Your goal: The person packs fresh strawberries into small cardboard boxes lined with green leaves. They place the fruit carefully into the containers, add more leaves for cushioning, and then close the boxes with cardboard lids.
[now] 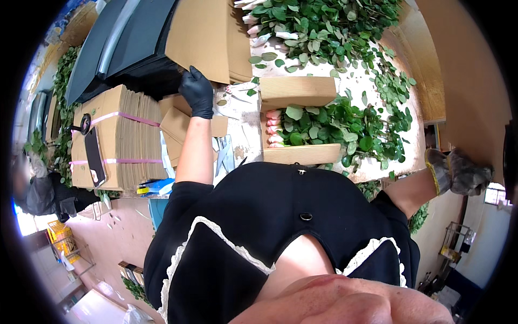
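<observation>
My left hand (196, 92), in a black glove, has its fingers closed at the near edge of a tan cardboard sheet (200, 36) that leans by a dark box-like stack (137, 44). My right hand (469, 174), in a worn grey glove, is far out to the right, by the lower end of a large brown panel (473, 81); its fingers are unclear. Before me, pink-and-white roses (274, 128) lie heads to the left between the raised sides of a corrugated cardboard wrapper (299, 154). Their leafy stems (348, 129) stretch rightward.
More leafy stems (332, 28) with white-wrapped heads (261, 39) lie at the table's back (315, 69). A cardboard bundle (117, 137) with pink straps stands at left, a phone (95, 158) on it. Another person's dark-clothed body (44, 194) is at far left.
</observation>
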Available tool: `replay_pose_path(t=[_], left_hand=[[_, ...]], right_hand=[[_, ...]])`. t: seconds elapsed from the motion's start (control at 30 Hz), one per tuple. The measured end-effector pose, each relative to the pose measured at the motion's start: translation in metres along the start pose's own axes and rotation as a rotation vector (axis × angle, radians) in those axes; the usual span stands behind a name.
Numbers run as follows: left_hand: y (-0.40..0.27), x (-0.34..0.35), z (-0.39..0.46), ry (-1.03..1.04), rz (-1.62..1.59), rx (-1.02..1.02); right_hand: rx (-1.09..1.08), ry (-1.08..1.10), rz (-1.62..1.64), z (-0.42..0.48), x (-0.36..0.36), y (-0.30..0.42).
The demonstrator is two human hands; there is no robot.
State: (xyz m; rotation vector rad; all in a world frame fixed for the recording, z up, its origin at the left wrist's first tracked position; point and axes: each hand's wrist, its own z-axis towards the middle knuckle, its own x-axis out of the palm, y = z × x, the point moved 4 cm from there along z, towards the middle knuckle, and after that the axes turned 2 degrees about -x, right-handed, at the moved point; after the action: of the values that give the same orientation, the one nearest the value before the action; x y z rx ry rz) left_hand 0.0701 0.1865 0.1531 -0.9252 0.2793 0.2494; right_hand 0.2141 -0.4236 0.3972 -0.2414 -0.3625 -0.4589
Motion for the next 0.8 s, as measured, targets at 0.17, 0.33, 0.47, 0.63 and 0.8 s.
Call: replay_pose_path(t=[0.17, 0.33, 0.47, 0.63, 0.8], left_hand=[[0.055, 0.054, 0.032, 0.458, 0.35, 0.054], [-0.012, -0.005, -0.039, 1.238, 0.475, 0.527], [-0.011, 0.0, -0.148, 1.613, -0.094, -0.357], [0.071, 0.051, -0.227, 1.467, -0.104, -0.37], [0.035, 0.024, -0.221, 1.733, 0.437, -0.175]], right_hand=[[-0.597, -0.546, -1.097, -0.008, -0.073, 0.054], [1.042, -1.458, -3.608, 0.028, -0.186, 0.17], [1.302, -1.838, -2.727, -0.053, -0.246, 0.259], [1.278, -1.558, -2.676, -0.101, -0.267, 0.316], [1.466, -1.199, -2.981, -0.168, -0.255, 0.292]])
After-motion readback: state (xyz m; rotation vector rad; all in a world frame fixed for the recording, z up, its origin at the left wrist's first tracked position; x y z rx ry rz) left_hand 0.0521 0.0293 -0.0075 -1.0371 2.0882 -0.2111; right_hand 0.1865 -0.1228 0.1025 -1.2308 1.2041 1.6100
